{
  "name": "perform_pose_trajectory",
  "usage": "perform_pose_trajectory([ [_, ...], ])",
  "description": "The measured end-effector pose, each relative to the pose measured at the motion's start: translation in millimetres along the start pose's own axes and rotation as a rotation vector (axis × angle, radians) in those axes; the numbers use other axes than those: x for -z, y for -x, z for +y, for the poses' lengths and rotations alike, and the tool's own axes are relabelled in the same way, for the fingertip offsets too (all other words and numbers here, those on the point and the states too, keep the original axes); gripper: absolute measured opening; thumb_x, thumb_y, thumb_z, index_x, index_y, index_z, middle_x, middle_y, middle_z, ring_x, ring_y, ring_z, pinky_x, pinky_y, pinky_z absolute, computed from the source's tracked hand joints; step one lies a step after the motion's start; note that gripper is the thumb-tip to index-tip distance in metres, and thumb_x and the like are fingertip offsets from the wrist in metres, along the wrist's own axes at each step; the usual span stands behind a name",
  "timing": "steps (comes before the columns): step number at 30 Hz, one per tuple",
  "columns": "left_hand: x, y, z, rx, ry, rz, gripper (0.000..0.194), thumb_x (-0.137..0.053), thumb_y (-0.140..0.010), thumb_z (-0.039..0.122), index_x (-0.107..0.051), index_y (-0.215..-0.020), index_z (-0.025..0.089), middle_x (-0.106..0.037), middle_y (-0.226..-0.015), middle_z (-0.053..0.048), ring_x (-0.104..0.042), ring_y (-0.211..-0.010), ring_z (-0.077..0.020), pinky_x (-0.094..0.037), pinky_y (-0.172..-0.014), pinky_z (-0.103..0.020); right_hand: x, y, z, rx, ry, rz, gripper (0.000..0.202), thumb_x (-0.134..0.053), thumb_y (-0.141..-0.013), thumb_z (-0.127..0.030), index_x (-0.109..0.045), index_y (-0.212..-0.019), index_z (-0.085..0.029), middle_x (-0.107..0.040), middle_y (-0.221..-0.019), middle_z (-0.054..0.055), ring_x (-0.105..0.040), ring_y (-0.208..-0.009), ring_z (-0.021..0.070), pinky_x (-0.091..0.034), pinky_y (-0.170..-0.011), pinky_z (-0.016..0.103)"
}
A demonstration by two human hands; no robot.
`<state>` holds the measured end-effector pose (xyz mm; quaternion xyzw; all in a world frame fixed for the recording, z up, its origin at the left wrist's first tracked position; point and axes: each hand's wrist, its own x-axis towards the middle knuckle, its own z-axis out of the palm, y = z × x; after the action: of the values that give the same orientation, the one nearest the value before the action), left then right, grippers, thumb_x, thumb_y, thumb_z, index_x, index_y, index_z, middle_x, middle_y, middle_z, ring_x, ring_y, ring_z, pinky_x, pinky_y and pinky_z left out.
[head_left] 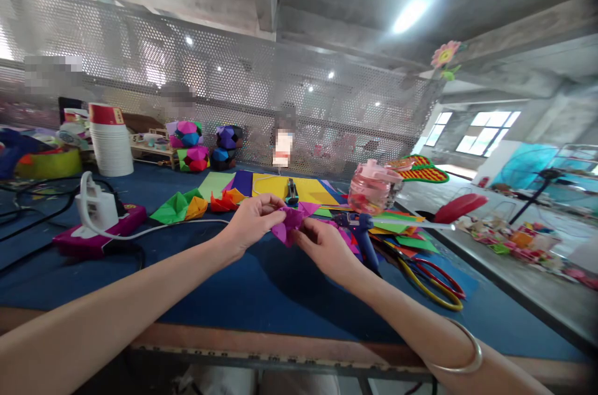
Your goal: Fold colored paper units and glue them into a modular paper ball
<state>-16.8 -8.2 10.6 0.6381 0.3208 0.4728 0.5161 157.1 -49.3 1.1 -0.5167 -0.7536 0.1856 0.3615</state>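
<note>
The left hand (256, 220) and the right hand (329, 252) both pinch a bright purple folded-paper piece with pointed flaps (293, 220), thumbs and fingers closed on its opposite sides; the piece sits between them, held up over the dark blue tabletop (210, 283). The fingers hide much of it, so how its folds meet cannot be told. Thin paper like this would likely crease or tear if one hand pulled harder than the other, and a loosened pinch could let a flap spring open. Just beside the right hand lies a dark blue glue gun with a pale glue stick at its back (362, 233), its nozzle end turned towards that hand; if it is hot, which cannot be told, a sideways drift could burn a finger. A white cable (168, 230) runs close to the left wrist, and a sweep of that forearm might snag it and disturb the green folded paper (180, 207) nearby. Scissors with red and yellow handles (423, 288) lie near the right forearm, where a careless elbow could knock them.
</note>
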Motion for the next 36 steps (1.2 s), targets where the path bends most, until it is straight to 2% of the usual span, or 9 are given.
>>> perform_pose_trajectory([
  [5, 3.1, -3, -7, -0.073, -0.136, 0.064, 0.015, -0.062, -0.069, 0.02, -0.061, -0.083, 0.014, -0.065, -0.065, 0.0, -0.058, -0.059, -0.0114, -0.039, -0.054, -0.022, 1, 3, -5, 0.036, 0.061, 0.053, 0.028, -0.051, -0.088, -0.035, -0.045, -0.066, -0.02, -0.045, -0.061, -0.003, -0.036, -0.057, 0.011, -0.026, -0.052, 0.025],
  [13, 2.6, -1, -8, -0.196, -0.284, 0.14, 0.013, -0.061, -0.07, 0.02, -0.062, -0.082, 0.015, -0.069, -0.069, -0.001, -0.061, -0.06, -0.0126, -0.043, -0.058, -0.022, 0, 4, -11, 0.08, 0.087, 0.074, 0.026, -0.05, -0.088, -0.031, -0.044, -0.066, -0.02, -0.045, -0.061, -0.003, -0.038, -0.058, 0.0113, -0.026, -0.053, 0.025],
  [24, 0.2, 2, -4, -0.144, -0.23, 0.149, 0.009, -0.06, -0.068, 0.019, -0.06, -0.077, 0.016, -0.066, -0.064, 0.0, -0.059, -0.056, -0.0119, -0.041, -0.055, -0.022, 0, 7, -11, 0.17, 0.183, 0.126, 0.024, -0.05, -0.088, -0.027, -0.044, -0.066, -0.019, -0.049, -0.061, -0.003, -0.039, -0.057, 0.0104, -0.027, -0.053, 0.023],
  [27, 0.4, 0, -9, -0.156, -0.245, 0.129, 0.012, -0.059, -0.069, 0.018, -0.061, -0.081, 0.015, -0.067, -0.068, -0.001, -0.061, -0.06, -0.013, -0.043, -0.058, -0.023, 0, 6, -12, 0.17, 0.199, 0.131, 0.026, -0.05, -0.088, -0.027, -0.043, -0.065, -0.019, -0.048, -0.06, -0.004, -0.039, -0.056, 0.01, -0.026, -0.052, 0.023],
  [32, -2.0, 1, -15, -0.277, -0.335, 0.041, 0.025, -0.062, -0.069, 0.014, -0.058, -0.094, 0.016, -0.07, -0.092, -0.005, -0.067, -0.087, -0.0177, -0.049, -0.077, -0.027, 4, 2, -7, 0.161, 0.284, 0.148, 0.02, -0.051, -0.086, -0.02, -0.047, -0.067, -0.019, -0.052, -0.062, -0.003, -0.043, -0.056, 0.0105, -0.029, -0.054, 0.023],
  [36, -6.4, 8, -10, -0.291, -0.384, -0.041, 0.031, -0.064, -0.074, 0.02, -0.059, -0.104, 0.017, -0.07, -0.1, -0.006, -0.066, -0.093, -0.0194, -0.05, -0.075, -0.028, 7, -1, 0, 0.196, 0.34, 0.158, 0.011, -0.053, -0.086, -0.015, -0.054, -0.075, -0.018, -0.06, -0.07, 0.001, -0.05, -0.062, 0.0127, -0.033, -0.059, 0.024],
])
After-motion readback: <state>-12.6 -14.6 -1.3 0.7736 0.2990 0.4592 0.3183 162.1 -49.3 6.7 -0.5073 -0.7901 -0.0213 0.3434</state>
